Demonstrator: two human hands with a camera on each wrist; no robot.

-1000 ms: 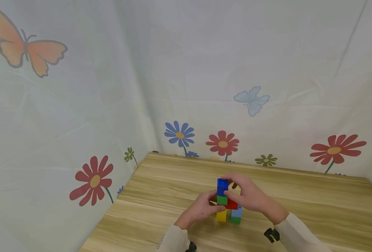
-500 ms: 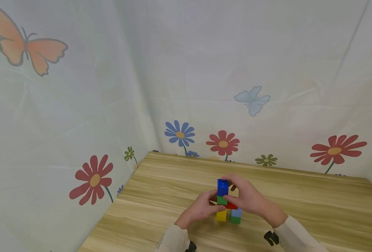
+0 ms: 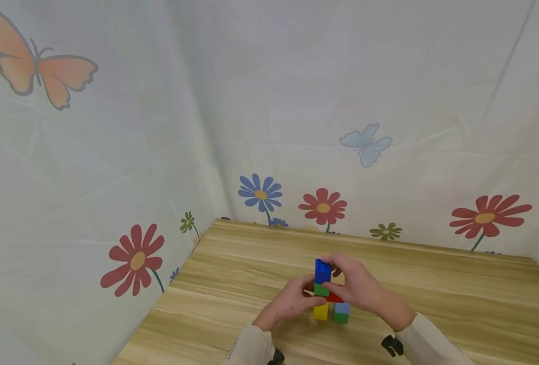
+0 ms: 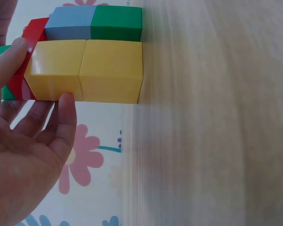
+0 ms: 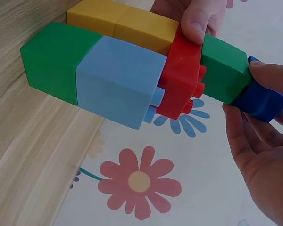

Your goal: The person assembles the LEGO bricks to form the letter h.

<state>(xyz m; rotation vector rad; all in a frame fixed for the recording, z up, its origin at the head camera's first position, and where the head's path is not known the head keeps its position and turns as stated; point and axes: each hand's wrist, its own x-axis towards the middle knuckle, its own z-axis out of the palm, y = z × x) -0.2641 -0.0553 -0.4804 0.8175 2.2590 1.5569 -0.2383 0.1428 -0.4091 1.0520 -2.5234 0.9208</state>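
Observation:
A small tower of building blocks stands on the table. Two yellow blocks (image 4: 111,70) form one column; beside it a light blue block (image 5: 120,75) sits on a green block (image 5: 59,61). A red block (image 5: 181,70) lies across the top, and another green block (image 5: 224,66) rises from it above the yellow column. The blue block (image 3: 322,276) tops that. My left hand (image 3: 294,299) grips the tower at the red block, thumb on its near side, fingers reaching round behind the upper yellow one. My right hand (image 3: 360,284) pinches the blue block between thumb and fingers.
The wood-grain table (image 3: 232,263) runs back to a pale cloth backdrop (image 3: 287,101) printed with flowers and butterflies. A second cloth wall (image 3: 128,177) borders the left side. Dark straps (image 3: 392,345) circle both wrists.
My right thumb has slid slightly down, from the blue block's side to about where it meets the green one. The left hand keeps its grip, and the tower stays in place.

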